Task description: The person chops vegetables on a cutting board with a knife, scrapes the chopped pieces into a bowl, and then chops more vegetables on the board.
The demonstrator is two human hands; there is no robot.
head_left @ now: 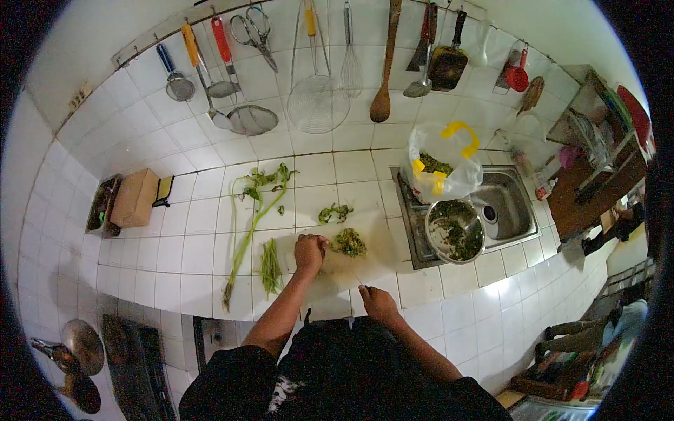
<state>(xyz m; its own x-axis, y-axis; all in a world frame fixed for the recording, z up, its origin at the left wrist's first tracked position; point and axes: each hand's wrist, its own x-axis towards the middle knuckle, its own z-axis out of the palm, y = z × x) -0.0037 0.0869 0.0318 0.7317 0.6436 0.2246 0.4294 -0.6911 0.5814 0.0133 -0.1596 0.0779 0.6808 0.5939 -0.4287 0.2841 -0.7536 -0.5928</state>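
My right hand [380,304] is closed around the dark handle of a knife [359,282], whose thin blade is hard to make out against the pale board. My left hand [310,253] rests on the left part of the cutting board [375,245] with its fingers curled in; what they hold, if anything, is hidden. Just right of those fingers lies a small heap of chopped greens [349,242]. A bunch of leafy trimmings [335,212] sits above the heap. To the left are a bundle of cut green stalks [270,266] and long leafy stems [253,228] with roots.
A steel bowl of chopped greens [455,232] stands at the sink [519,203], with a plastic bag [442,163] behind it. Cardboard box [133,198] is at far left. Utensils, including a wooden spoon [380,105], hang along the wall. Another person [625,326] shows at right.
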